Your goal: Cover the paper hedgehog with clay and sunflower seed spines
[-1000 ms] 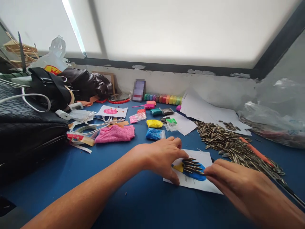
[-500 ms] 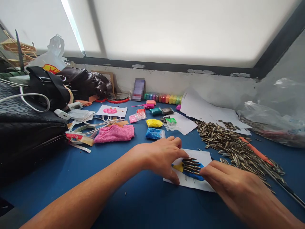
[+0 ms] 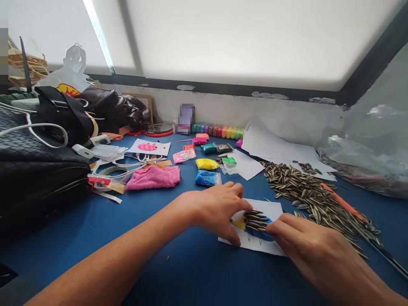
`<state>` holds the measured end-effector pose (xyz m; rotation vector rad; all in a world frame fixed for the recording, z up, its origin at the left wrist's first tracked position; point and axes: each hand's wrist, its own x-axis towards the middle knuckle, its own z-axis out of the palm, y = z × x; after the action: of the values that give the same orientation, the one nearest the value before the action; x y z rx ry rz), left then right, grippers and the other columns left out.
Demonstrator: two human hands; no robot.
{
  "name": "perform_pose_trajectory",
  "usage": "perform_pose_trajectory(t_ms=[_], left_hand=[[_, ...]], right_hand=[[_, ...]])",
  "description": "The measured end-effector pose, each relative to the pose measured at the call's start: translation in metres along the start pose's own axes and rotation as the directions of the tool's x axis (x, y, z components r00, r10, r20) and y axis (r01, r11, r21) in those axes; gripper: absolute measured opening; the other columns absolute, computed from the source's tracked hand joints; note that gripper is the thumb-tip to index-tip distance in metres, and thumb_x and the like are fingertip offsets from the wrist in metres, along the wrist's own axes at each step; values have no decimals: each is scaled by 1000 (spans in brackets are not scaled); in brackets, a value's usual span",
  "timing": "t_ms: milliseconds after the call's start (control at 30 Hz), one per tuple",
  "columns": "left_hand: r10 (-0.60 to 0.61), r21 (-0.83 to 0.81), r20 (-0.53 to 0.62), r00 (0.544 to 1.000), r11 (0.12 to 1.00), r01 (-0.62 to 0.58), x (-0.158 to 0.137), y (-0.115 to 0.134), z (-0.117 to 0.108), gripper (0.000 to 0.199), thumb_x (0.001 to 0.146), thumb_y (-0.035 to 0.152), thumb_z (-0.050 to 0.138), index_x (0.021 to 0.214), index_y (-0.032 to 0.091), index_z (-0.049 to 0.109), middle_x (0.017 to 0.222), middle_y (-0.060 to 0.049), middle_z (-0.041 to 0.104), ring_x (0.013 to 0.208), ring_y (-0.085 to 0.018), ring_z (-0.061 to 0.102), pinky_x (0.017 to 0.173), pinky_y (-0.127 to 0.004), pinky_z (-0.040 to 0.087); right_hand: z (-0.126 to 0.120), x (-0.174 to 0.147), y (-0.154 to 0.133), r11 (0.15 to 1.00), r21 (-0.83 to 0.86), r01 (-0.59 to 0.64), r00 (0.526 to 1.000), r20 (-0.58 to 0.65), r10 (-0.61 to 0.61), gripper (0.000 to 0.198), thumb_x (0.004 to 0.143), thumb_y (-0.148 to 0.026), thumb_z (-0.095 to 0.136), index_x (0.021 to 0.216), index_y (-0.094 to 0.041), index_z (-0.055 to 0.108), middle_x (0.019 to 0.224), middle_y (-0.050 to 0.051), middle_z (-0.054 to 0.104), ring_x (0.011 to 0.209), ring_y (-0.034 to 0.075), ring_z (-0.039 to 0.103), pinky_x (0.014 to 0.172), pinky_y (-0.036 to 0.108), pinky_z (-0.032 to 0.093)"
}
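And here's the left hand (image 3: 219, 206), fingers spread open, thumb and forefinger set either side of the yellow tip (image 3: 239, 223) on the white paper (image 3: 269, 208). Over to the right hand (image 3: 314, 246): thumb and fingers pinched closed at the right edge of the blue shape (image 3: 257, 235), and whether there's a seed between them, I can't tell, they cover the spot! That blue shape lies right between the two sets of fingers, striped seeds (image 3: 256, 220) in rows across it, their pointed ends towards the right fingers. Just beyond those right fingers, a big seed heap (image 3: 293, 185) sprawls over the worktop (image 3: 191, 276), an orange handle (image 3: 344, 202) lying across it. Past the left fingers sits a blue packet (image 3: 205, 178), a yellow packet (image 3: 206, 164) behind it, and well to their left, a pink cloth (image 3: 154, 177).
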<state>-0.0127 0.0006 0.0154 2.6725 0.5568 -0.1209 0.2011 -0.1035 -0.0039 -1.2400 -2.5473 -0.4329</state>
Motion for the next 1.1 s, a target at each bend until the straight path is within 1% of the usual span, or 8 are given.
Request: perform_pose_trajectory(t_ms=[200, 467, 667, 767, 933, 1000, 1100], left_hand=[[-4, -2, 4, 1000, 1000, 4, 0, 0, 0, 61, 72, 48, 74, 126, 25, 58, 120, -8, 47, 110, -25, 47, 94, -36, 44], [-3, 3, -2, 1000, 1000, 3, 0, 0, 1, 62, 72, 49, 74, 127, 24, 59, 120, -8, 47, 110, -26, 47, 94, -37, 44], [-4, -4, 3, 1000, 1000, 4, 0, 1, 0, 60, 71, 48, 75, 124, 23, 60, 119, -8, 47, 110, -25, 47, 94, -37, 45], [-5, -9, 4, 1000, 1000, 5, 1, 2, 0, 60, 72, 47, 75, 124, 23, 60, 119, -8, 47, 111, -25, 47, 95, -37, 45], [-16, 4, 7, 1000, 1000, 16, 1, 1, 0, 61, 72, 47, 75, 126, 24, 59, 119, -8, 47, 110, -25, 47, 94, -37, 45], [-15, 4, 8, 1000, 1000, 15, 1, 1, 1, 62, 72, 46, 75, 127, 24, 59, 119, -8, 47, 110, -25, 47, 93, -37, 45], [-9, -3, 4, 1000, 1000, 9, 0, 0, 1, 63, 72, 47, 75, 128, 25, 58, 119, -8, 46, 109, -25, 47, 94, -37, 45]], right_hand=[[2, -1, -1, 999, -52, 9, 1000, 5, -9, 29, 87, -5, 38, 74, -23, 57, 62, 0, 57, 47, 13, 56, 41, 22, 35], [4, 1, -4, 999, -36, 12, 1000, -25, -13, 30, 81, 0, 37, 72, -22, 55, 63, 0, 57, 49, 13, 56, 45, 21, 36], [6, 1, -7, 1000, -11, -26, 999, -25, 26, 31, 83, -1, 36, 73, -22, 56, 63, 0, 56, 51, 14, 55, 47, 22, 35], [6, 1, -7, 1000, 1, -23, 1000, -7, 23, 30, 82, 0, 38, 74, -22, 57, 64, 0, 56, 51, 13, 56, 47, 21, 36], [7, 3, -6, 1000, -12, -11, 1000, -14, 11, 29, 80, -1, 38, 70, -23, 55, 61, -1, 54, 47, 13, 54, 44, 22, 35], [7, 3, -6, 999, -46, -16, 1000, -9, 15, 30, 82, -2, 37, 69, -24, 54, 61, -1, 55, 47, 14, 55, 42, 22, 34], [1, 4, -5, 996, -87, -10, 1000, -10, 9, 31, 89, -8, 36, 69, -24, 53, 60, -1, 55, 44, 13, 56, 39, 22, 34]])
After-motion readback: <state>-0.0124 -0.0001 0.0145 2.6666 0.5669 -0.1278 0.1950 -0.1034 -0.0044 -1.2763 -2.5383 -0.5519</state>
